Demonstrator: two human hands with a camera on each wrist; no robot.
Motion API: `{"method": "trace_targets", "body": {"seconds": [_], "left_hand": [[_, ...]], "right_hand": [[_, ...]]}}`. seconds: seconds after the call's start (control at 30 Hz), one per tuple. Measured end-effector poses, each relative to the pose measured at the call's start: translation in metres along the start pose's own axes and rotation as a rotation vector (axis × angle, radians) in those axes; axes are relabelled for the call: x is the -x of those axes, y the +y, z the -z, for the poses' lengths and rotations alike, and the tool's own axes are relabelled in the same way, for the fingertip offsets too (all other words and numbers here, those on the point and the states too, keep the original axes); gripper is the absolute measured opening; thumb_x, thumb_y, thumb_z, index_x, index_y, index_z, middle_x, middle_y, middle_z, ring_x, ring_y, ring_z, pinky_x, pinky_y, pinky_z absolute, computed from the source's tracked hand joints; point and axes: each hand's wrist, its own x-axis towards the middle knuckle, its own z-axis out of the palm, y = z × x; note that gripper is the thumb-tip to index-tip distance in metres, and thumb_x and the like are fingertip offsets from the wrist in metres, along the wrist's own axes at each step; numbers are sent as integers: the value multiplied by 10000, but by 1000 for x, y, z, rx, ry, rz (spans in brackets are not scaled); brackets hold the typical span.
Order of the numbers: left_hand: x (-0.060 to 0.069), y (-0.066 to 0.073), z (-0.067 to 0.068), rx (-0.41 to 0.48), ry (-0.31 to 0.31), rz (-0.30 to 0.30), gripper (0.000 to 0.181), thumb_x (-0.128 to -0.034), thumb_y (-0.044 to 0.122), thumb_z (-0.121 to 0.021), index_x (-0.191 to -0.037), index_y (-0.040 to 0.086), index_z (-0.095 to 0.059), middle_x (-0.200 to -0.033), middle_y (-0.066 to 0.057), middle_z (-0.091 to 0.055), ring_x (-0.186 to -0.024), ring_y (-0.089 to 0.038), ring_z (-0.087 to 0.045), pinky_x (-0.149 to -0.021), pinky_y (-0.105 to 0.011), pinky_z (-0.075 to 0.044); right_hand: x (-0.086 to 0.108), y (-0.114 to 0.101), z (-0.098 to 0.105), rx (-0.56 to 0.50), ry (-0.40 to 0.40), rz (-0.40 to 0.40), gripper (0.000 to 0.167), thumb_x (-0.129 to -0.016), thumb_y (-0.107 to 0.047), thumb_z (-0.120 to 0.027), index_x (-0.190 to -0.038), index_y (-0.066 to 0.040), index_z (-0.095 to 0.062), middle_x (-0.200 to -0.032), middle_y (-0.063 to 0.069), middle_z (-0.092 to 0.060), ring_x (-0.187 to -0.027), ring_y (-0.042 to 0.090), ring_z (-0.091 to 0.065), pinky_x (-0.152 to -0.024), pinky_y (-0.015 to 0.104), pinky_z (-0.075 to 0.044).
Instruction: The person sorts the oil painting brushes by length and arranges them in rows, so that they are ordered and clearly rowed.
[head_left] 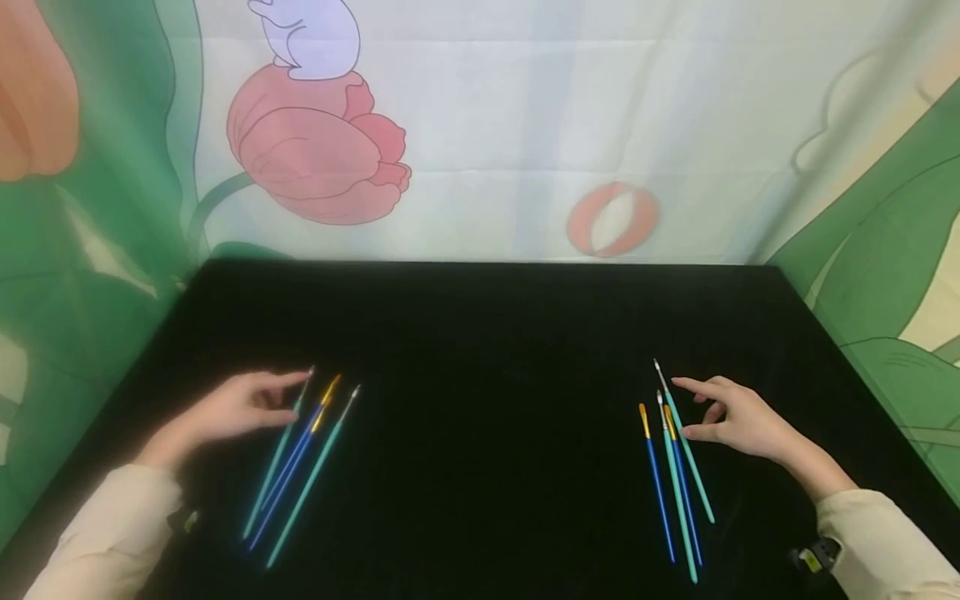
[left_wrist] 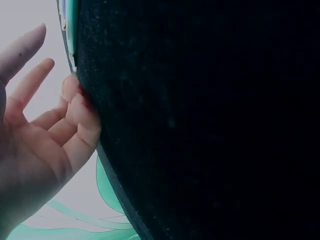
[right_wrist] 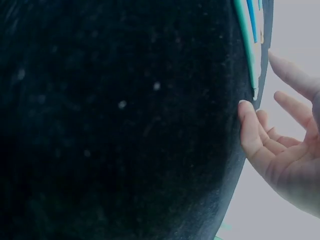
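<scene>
In the head view several thin paintbrushes lie in two groups on a black table. At the left are teal brushes and blue ones with orange bristles; my left hand is at the outermost teal brush, its index finger and thumb apart. At the right, my right hand is beside a teal brush, thumb and index finger spread; a blue brush lies innermost. The left wrist view shows my left hand near a teal handle; the right wrist view shows my right hand below another.
Behind the table hangs a pale curtain with a pink flower and a rabbit printed on it. Green leaf-patterned cloth is at the left, with more green cloth at the right. Pale sleeves cover both forearms, with dark devices near the wrists.
</scene>
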Motion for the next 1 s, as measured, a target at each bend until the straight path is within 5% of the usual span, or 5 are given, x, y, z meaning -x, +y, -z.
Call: {"method": "trace_targets", "body": {"seconds": [0.13,0.27,0.47,0.67,1.0], "left_hand": [[0,-2,2,91,-92,34,651,-795,252,-676,-1367,97,-405,-710,-36,-518,-518,-140,-496,-495,-286,-471],[0,-2,3,92,-128,53,619,-788,235,-678,-1342,94,-442,-651,-23,-506,-515,-142,-483,-507,-286,-466],[-2,-2,3,52,-139,51,584,-759,203,-698,-1294,82,-500,-656,-15,-499,-533,-145,-490,-513,-283,-470],[-2,-1,6,119,-146,76,591,-740,98,-690,-1287,14,-485,-695,-56,-513,-531,-164,-531,-508,-306,-505],[2,0,4,127,-84,102,596,-704,108,-724,-1247,-12,-509,-787,-82,-523,-595,-172,-559,-531,-303,-511]], "right_hand": [[-2,-1,-1,-79,-47,-34,649,-766,-171,-722,-1321,-3,-429,-1023,181,-467,-642,81,-554,-533,253,-471],[-4,-3,-2,-135,-87,-74,649,-768,-146,-711,-1327,1,-416,-1036,192,-438,-582,101,-540,-502,262,-467],[-5,-4,-4,-152,-98,-99,616,-769,-93,-687,-1316,16,-425,-1034,183,-436,-581,111,-532,-510,264,-461],[-7,-6,-6,-151,-83,-92,548,-736,14,-642,-1255,54,-471,-1023,195,-454,-568,107,-532,-496,266,-474],[-7,-9,-8,-144,-64,-120,438,-734,-5,-678,-1145,49,-537,-1024,219,-470,-554,108,-550,-486,273,-468]]}}
